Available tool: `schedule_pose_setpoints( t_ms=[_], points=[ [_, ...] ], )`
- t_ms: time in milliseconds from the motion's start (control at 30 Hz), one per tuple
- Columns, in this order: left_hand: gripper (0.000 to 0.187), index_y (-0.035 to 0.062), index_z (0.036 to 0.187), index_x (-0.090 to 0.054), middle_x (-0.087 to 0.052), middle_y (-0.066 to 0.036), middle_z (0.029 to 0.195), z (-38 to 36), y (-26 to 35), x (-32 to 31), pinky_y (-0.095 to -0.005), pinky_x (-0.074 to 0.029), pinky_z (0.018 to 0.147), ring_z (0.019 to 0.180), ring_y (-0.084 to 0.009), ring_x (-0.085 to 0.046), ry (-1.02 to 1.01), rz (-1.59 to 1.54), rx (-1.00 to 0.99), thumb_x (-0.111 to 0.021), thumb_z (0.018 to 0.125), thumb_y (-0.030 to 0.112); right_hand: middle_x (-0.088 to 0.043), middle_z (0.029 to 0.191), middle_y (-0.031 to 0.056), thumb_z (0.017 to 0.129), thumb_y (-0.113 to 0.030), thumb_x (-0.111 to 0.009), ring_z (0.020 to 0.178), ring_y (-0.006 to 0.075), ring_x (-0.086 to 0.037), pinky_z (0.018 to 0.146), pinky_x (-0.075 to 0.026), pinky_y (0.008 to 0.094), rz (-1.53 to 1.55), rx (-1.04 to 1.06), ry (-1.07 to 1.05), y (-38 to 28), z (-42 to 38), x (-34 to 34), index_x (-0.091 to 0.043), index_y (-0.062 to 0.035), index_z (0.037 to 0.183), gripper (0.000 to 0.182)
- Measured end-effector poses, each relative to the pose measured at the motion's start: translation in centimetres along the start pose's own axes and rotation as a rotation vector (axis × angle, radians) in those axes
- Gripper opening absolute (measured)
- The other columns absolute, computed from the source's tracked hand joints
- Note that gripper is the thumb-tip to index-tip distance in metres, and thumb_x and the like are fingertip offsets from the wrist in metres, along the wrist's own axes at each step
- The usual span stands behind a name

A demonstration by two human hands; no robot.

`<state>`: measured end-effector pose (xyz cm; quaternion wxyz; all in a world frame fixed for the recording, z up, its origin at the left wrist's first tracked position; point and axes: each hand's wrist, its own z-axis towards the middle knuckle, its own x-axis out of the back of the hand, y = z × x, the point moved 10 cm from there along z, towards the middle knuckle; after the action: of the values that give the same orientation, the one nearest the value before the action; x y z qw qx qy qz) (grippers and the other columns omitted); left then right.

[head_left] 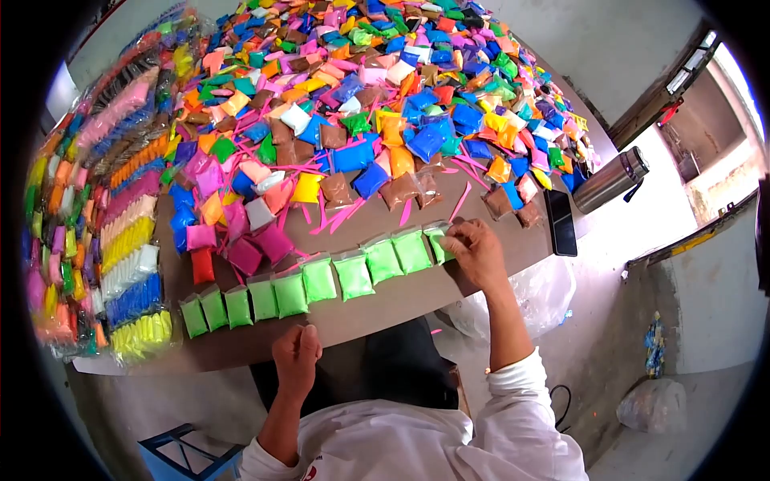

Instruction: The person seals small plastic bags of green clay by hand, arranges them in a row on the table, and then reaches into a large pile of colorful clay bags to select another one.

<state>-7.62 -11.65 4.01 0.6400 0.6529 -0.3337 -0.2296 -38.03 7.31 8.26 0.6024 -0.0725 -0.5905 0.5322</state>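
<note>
A row of several light green packets (318, 278) lies along the near part of the brown table (377, 309). At the right end of that row, my right hand (475, 250) has its fingers closed on the last green packet (437, 240). My left hand (297, 357) is closed at the table's near edge, just below the middle of the row. Whether anything is inside the left hand is hidden. Pink plastic strips (461, 200) lie just beyond the row.
A large heap of small coloured packets (425, 143) covers the far part. Clear bags of sorted packets (132, 240) line the left side. A black phone (561, 223) and a steel flask (611, 179) are at the right edge. A blue stool (188, 453) stands below left.
</note>
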Motion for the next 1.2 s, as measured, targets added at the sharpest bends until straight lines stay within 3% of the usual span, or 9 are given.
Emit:
schedule_pose_setpoints(
  t_ms=[233,333,467,567,733,867,933,1100,1200],
  points=[
    [0.041,0.0034,0.060,-0.043,-0.045,-0.002,0.050,0.1,-1.0,-0.1,-0.0270,-0.032,0.044,0.046,-0.0082,-0.042,0.038,0.107,-0.055,-0.056,0.094,0.022,-0.062,0.083,0.0181,0.086,-0.018,-0.062,0.075,0.0332,-0.061,0.069,-0.048,0.0396,0.071,0.191,0.247,-2.8,10.8,2.9,-0.060,0.0014,0.097,0.023],
    [0.035,0.0012,0.060,-0.042,-0.037,-0.015,0.051,0.0,1.1,-0.6,-0.0349,-0.031,0.043,0.041,-0.0253,-0.040,0.101,0.379,-0.218,-0.062,0.086,0.014,-0.061,0.091,0.0239,0.081,-0.029,-0.068,0.085,0.0384,-0.059,0.074,-0.047,0.0458,-0.300,0.235,0.268,-0.7,16.2,0.1,-0.055,0.0029,0.101,0.039],
    [0.036,0.0021,0.057,-0.039,-0.036,-0.016,0.051,-0.1,1.8,-1.1,-0.0373,-0.030,0.042,0.043,-0.0325,-0.037,0.125,0.472,-0.305,-0.062,0.084,0.011,-0.059,0.101,0.0276,0.077,-0.040,-0.070,0.093,0.0455,-0.056,0.080,-0.046,0.0506,-0.395,0.148,0.255,-1.5,17.5,-4.4,-0.056,0.0032,0.107,0.055],
    [0.038,0.0024,0.056,-0.036,-0.034,-0.016,0.051,-0.1,2.1,-1.3,-0.0375,-0.028,0.041,0.042,-0.0307,-0.033,0.140,0.516,-0.341,-0.062,0.084,0.010,-0.057,0.095,0.0232,0.074,-0.029,-0.073,0.089,0.0397,-0.054,0.079,-0.044,0.0481,-0.389,0.295,0.330,-4.1,17.1,-6.6,-0.057,0.0012,0.096,0.041],
    [0.040,0.0023,0.056,-0.034,-0.032,-0.016,0.050,0.1,2.1,-1.3,-0.0367,-0.027,0.041,0.043,-0.0280,-0.028,0.155,0.492,-0.323,-0.062,0.084,0.009,-0.060,0.093,0.0192,0.084,-0.015,-0.060,0.089,0.0378,-0.054,0.080,-0.044,0.0452,-0.119,0.375,0.456,-4.7,18.0,-5.3,-0.059,0.0001,0.089,0.016],
    [0.040,0.0021,0.056,-0.034,-0.032,-0.015,0.050,0.0,1.7,-1.1,-0.0357,-0.027,0.041,0.043,-0.0268,-0.027,0.180,0.474,-0.310,-0.061,0.084,0.008,-0.061,0.090,0.0214,0.086,-0.017,-0.059,0.085,0.0410,-0.057,0.076,-0.045,0.0484,-0.307,0.264,0.615,-2.3,18.8,-1.4,-0.059,0.0011,0.090,0.019],
    [0.039,0.0020,0.056,-0.034,-0.032,-0.015,0.050,0.0,2.1,-1.4,-0.0353,-0.027,0.040,0.042,-0.0261,-0.027,0.191,0.479,-0.314,-0.061,0.084,0.008,-0.063,0.085,0.0226,0.084,-0.020,-0.060,0.079,0.0421,-0.060,0.071,-0.047,0.0502,-0.376,-0.053,0.430,2.2,20.5,-2.6,-0.059,0.0015,0.090,0.022],
    [0.039,0.0020,0.055,-0.036,-0.033,-0.015,0.050,0.1,2.1,-1.2,-0.0342,-0.027,0.040,0.042,-0.0234,-0.027,0.213,0.501,-0.291,-0.062,0.083,0.008,-0.062,0.080,0.0234,0.082,-0.015,-0.059,0.078,0.0409,-0.061,0.069,-0.047,0.0497,-0.081,0.102,0.314,1.3,20.3,-4.7,-0.061,-0.0001,0.088,0.016],
    [0.039,0.0020,0.055,-0.035,-0.032,-0.014,0.050,0.2,1.6,-1.2,-0.0336,-0.027,0.040,0.044,-0.0221,-0.026,0.193,0.479,-0.249,-0.063,0.082,0.007,-0.061,0.092,0.0230,0.075,-0.003,-0.059,0.092,0.0396,-0.060,0.078,-0.049,0.0457,-0.196,0.110,0.432,2.5,21.0,-3.2,-0.064,-0.0028,0.104,0.029]
  ],
)
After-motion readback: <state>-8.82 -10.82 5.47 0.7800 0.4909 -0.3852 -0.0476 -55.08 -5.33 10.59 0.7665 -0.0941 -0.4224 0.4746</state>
